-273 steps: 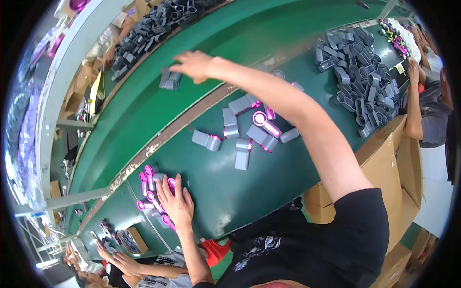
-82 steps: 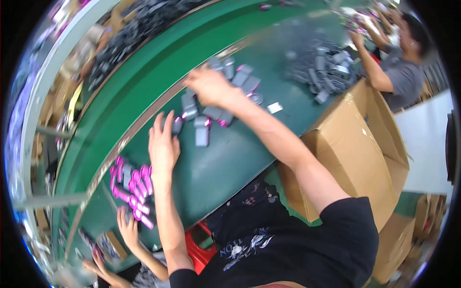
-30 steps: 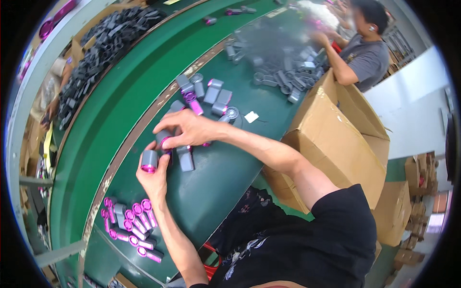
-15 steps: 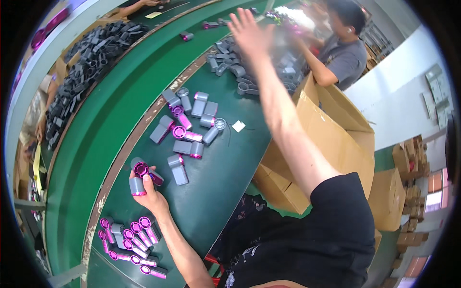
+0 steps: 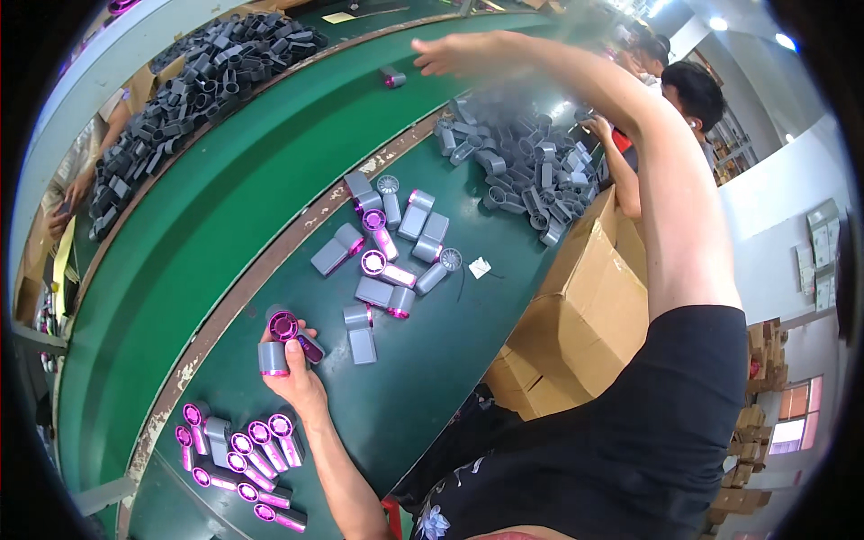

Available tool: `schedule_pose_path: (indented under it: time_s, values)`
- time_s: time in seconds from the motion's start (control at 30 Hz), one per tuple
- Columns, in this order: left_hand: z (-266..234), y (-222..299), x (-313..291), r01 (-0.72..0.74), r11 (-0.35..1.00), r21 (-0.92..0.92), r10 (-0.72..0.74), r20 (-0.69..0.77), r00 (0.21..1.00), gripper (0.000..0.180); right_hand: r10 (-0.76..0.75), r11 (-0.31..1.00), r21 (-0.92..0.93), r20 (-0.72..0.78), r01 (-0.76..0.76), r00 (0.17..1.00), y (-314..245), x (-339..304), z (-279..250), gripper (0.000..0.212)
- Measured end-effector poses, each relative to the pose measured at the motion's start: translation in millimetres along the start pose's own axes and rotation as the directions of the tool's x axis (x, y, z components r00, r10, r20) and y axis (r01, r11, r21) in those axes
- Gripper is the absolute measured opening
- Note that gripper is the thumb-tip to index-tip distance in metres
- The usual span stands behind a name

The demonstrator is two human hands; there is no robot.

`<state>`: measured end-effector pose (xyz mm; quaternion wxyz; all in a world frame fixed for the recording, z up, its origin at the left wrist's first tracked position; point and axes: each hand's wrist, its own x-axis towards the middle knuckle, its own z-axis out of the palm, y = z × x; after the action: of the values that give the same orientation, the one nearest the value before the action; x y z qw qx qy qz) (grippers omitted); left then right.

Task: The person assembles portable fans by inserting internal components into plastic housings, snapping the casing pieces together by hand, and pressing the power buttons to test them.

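Note:
My left hand (image 5: pixel 301 389) is wrapped round a small handheld fan (image 5: pixel 283 326) with a magenta ring and a dark handle. A grey casing (image 5: pixel 272 358) with a magenta rim is in the same grip. High over the green belt (image 5: pixel 243 189) stretches my right hand (image 5: pixel 457 54), its fingers extended and nothing visible in them. Closest to it, a short grey-and-magenta piece (image 5: pixel 393 78) lies on the belt. Several magenta fans (image 5: pixel 261 457) lie in a group on the table, nearer me than my left hand. Beyond that hand, several grey-and-magenta fans (image 5: pixel 384 297) lie loosely scattered.
A heap of grey casings (image 5: pixel 540 171) covers the table's far end, by a co-worker (image 5: pixel 693 94). Open cardboard boxes (image 5: pixel 585 306) stand at the table's right edge. Across the belt lies another long heap of casings (image 5: pixel 207 94). A white piece (image 5: pixel 480 267) rests beside the scattered fans.
My view has shifted and tilted. My right arm has swung across, its hand turning from raised and spread to stretched leftward over the belt. My left hand keeps its hold on the fan and casing.

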<state>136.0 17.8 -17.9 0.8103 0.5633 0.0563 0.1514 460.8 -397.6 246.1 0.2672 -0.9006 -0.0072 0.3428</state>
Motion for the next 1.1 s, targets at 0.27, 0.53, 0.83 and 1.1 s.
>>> schedule_pose_path:
  time_s: [0.27, 0.53, 0.83, 1.1]
  values:
    - [27.7, -14.3, 4.4, 0.073, 0.993, -0.095, -0.067, 0.072, 0.995, 0.057, -0.755, 0.126, -0.978, -0.203, -0.166, 0.624, -7.2, 91.5, 19.8, 0.072]
    - [30.3, -8.7, 10.7, 0.048, 0.999, 0.026, -0.047, -0.038, 0.998, 0.054, -0.857, 0.511, -0.183, -0.025, 0.84, 0.515, -79.9, -8.3, 270.9, 0.068]
    - [39.2, 9.4, 0.1, -0.074, 0.982, 0.175, 0.08, -0.028, 0.996, 0.06, -0.779, 0.537, 0.317, -0.17, 0.782, 0.604, -57.2, -9.1, 340.7, 0.05]
    - [36.1, 4.9, -6.1, -0.156, 0.966, 0.204, 0.152, 0.035, 0.988, 0.062, -0.724, 0.43, 0.481, -0.321, 0.764, 0.61, -40.3, -23.6, 367.9, 0.051]
